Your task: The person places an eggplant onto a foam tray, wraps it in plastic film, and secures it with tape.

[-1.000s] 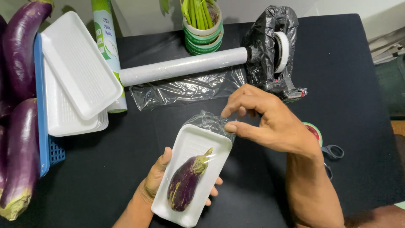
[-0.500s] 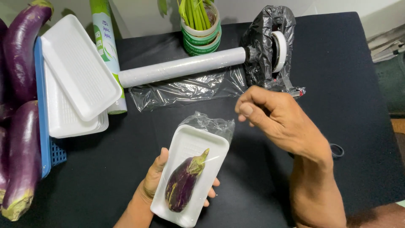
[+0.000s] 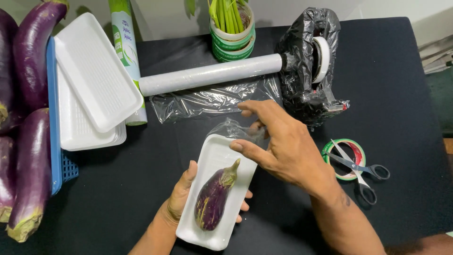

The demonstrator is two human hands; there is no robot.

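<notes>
Hands around a small purple eggplant (image 3: 213,199) on a white foam tray (image 3: 214,156), lower centre of the frame.
The tray is cupped from beneath by the left hand (image 3: 181,196); crinkled clear film (image 3: 233,128) at its top end is touched by the spread fingers of the right hand (image 3: 283,144). A roll of clear wrap (image 3: 210,74) lies above, stacked white trays (image 3: 92,85) at upper left, scissors (image 3: 361,170) on the right.

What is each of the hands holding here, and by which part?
The left hand cups the white foam tray with the small eggplant from beneath. The right hand touches the loose cling film at the tray's far end; no clear grip.
</notes>
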